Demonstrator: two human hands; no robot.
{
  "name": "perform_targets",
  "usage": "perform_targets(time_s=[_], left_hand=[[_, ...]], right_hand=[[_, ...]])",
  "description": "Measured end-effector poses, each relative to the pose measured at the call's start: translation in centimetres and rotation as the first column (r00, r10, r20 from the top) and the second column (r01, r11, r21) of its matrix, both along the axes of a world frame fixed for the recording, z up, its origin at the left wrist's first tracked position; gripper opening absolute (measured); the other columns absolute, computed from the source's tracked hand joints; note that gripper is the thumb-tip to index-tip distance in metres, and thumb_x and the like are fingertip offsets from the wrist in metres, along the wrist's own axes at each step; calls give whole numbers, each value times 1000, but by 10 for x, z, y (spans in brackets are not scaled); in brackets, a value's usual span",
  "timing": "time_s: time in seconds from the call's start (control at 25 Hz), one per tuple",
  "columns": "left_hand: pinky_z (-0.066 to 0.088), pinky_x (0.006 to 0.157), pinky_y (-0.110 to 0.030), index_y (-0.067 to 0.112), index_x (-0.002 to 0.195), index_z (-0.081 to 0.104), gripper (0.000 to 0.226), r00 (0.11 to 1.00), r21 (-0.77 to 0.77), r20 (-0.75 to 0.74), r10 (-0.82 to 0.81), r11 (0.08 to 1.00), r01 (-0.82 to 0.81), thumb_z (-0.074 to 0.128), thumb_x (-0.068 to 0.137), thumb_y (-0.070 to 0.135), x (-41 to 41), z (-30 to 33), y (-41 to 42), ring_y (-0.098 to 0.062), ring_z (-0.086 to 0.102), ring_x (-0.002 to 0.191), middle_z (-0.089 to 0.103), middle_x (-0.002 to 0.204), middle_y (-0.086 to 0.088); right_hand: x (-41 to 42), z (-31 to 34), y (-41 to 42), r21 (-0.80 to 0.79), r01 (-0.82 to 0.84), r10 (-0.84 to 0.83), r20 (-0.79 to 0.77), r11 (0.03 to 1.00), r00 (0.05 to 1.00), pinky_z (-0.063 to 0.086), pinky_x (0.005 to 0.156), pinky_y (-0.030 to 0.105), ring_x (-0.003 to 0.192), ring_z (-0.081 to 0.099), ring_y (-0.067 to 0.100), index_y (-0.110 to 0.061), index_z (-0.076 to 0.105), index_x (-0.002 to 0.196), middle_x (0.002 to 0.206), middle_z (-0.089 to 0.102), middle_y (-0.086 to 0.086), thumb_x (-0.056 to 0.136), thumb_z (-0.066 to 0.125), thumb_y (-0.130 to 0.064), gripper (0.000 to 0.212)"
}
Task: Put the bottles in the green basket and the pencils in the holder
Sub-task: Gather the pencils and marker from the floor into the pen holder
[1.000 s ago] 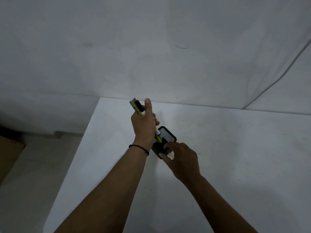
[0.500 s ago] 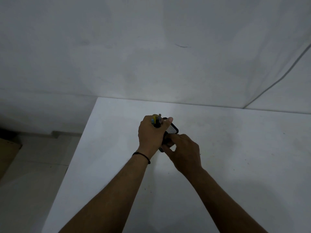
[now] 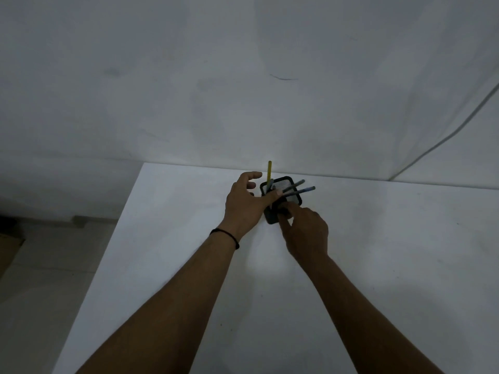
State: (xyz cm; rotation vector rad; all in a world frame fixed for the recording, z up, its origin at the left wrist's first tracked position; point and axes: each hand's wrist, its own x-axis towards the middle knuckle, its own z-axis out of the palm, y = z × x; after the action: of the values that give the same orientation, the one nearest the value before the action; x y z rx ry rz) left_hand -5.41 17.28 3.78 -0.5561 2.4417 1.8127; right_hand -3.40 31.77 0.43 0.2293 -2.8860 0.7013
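— Where are the pencils against your fingers?

— They stand in the black mesh holder (image 3: 280,201), just right of my left hand (image 3: 247,203). The yellow pencil (image 3: 269,172) rises nearly upright at the holder's far left corner, beside my left fingers (image 3: 252,176) but not touching them that I can tell. Two dark pencils (image 3: 299,188) lean out over the right rim, away from both hands.

— And your hands themselves?

— My left fingers are spread and loose, holding nothing; the thumb lies across the holder's near rim. My right hand (image 3: 306,233) is at the holder's near wall, fingers curled against its lower part and gripping it. The holder sits on the white tabletop (image 3: 378,252) near its far edge.

— What has changed?

— Half a second ago my left hand was closed around the pencil bundle right over the holder. Now it has let go, and the pencils have fanned out inside. My right hand has stayed on the holder.
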Motion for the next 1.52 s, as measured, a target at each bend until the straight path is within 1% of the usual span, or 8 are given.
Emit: perform_targets(time_s=[0.28, 0.56, 0.76, 0.88, 1.08, 1.2, 1.4, 1.52], left_hand=[[55, 92, -46, 24, 124, 55, 58, 995, 8, 96, -8, 1000, 7, 81, 75, 44, -66, -5, 9, -23, 65, 99, 69, 102, -6], [61, 78, -41, 17, 123, 60, 41, 990, 57, 139, 27, 998, -36, 72, 86, 29, -117, -15, 16, -25, 68, 92, 68, 115, -12], [58, 69, -38, 13, 117, 63, 35, 984, 73, 179, 1, 997, -14, 75, 85, 24, -112, -26, 17, -20, 65, 70, 71, 106, -15], [58, 63, -34, 10, 118, 63, 35, 982, 75, 187, -19, 997, 5, 74, 86, 21, -107, -31, 20, -19, 67, 65, 72, 104, -16], [60, 77, -37, 11, 115, 71, 31, 994, -166, 67, -91, 981, 101, 74, 86, 22, -106, -32, 19, -25, 71, 77, 75, 98, -13], [56, 86, -34, 14, 115, 73, 32, 985, -329, 12, -173, 929, 167, 73, 87, 27, -109, -28, 18, -24, 71, 83, 75, 90, -10], [55, 82, -28, 17, 118, 71, 26, 967, -404, -11, -255, 886, 229, 58, 95, 17, -113, -30, 16, -22, 69, 78, 75, 96, -9], [54, 77, -26, 19, 115, 73, 28, 963, -458, -59, -262, 864, 207, 49, 99, 20, -110, -37, 19, -17, 65, 77, 75, 96, -6]], right_hand=[[-74, -1, 4, 80, 23, -23, -7, 997, 1000, 38, 56, 29, 68, 65, 29, -7, 68, 89, 79, 71, 13, 97, 54, -19, 20], [-111, -1, -6, 26, 44, -42, -48, 999, 998, 24, 52, 27, 56, 44, 15, -16, 57, 71, 68, 66, 6, 92, 57, -20, 21], [-95, -15, 13, 4, 22, -22, -27, 1000, 999, 33, 50, 26, 58, 56, 19, -18, 65, 98, 69, 66, 1, 92, 55, -29, 16], [-82, -13, 17, -194, 142, -155, -55, 971, 986, 38, 46, 22, 54, 54, 10, -20, 56, 108, 66, 60, -10, 88, 61, -33, 24], [-102, -11, 24, -256, 417, -383, 173, 872, 907, 39, 68, 26, 87, 62, 16, -19, 62, 114, 95, 67, -1, 93, 58, -43, 32], [-125, -7, 29, -226, 351, -311, 194, 909, 930, 38, 68, 24, 92, 65, 21, -14, 69, 101, 100, 69, 3, 93, 59, -37, 27], [-140, -9, 32, -185, 121, -84, 200, 975, 976, 43, 76, 33, 101, 58, 28, -11, 59, 126, 111, 60, 14, 102, 46, -31, 34], [-135, -14, 29, -106, 114, -101, 125, 988, 987, 39, 66, 32, 91, 59, 29, -10, 61, 119, 104, 58, 14, 106, 36, -33, 36]])
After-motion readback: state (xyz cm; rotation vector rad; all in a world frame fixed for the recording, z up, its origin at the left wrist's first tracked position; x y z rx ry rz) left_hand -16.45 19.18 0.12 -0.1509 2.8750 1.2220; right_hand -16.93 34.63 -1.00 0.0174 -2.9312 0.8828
